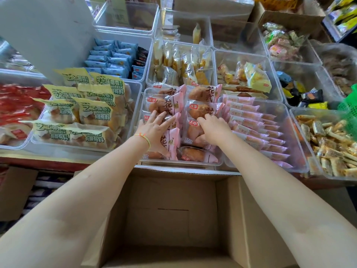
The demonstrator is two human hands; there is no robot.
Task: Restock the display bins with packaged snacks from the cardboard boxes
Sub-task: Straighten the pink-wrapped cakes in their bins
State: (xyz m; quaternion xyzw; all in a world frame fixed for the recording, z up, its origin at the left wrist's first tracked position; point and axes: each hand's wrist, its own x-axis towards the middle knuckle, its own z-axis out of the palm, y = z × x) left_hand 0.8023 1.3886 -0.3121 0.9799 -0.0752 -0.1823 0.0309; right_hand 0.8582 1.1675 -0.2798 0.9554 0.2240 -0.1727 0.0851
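Note:
A clear plastic display bin (142, 105) at the table's front middle holds several pink-wrapped bread packets (204, 91). My left hand (157, 130) lies flat on the left stack, fingers spread and straight, pressing the packets down. My right hand (211, 128) rests on the right stack, fingers curled over a pink packet (193, 132) beneath it. Below my arms stands an open cardboard box (170, 209); its inside shows only bare cardboard.
Neighbouring clear bins hold yellow-labelled bread (81, 111) to the left, slim pink bars (249, 120) to the right, wrapped rolls (328, 144) at far right, blue packets (110, 57) behind. More cardboard boxes (286, 14) stand at the back; a green basket (349, 105) at the right edge.

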